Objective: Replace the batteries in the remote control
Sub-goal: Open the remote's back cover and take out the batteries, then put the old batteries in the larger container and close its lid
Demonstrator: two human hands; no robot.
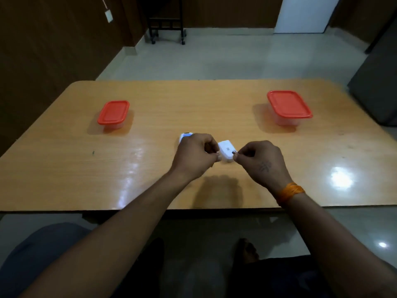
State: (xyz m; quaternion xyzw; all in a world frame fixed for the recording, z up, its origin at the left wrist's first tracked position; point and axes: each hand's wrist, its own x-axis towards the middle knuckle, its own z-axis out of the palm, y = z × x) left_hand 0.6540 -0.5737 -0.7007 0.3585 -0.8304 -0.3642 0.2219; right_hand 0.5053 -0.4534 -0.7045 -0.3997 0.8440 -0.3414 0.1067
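A white remote control (pixel 226 150) lies across the middle of the wooden table (pixel 193 108), its back side up with a small label showing. My left hand (pixel 194 155) curls over its left part, and the far end of the remote pokes out beyond the knuckles. My right hand (pixel 261 161) has its fingertips pinched at the remote's right end. Whether a battery or the cover sits between the fingers is hidden. No loose batteries show on the table.
A small clear container with an orange-red lid (pixel 113 114) stands at the left of the table. A larger one with the same kind of lid (pixel 289 106) stands at the right. My knees are under the table's near edge.
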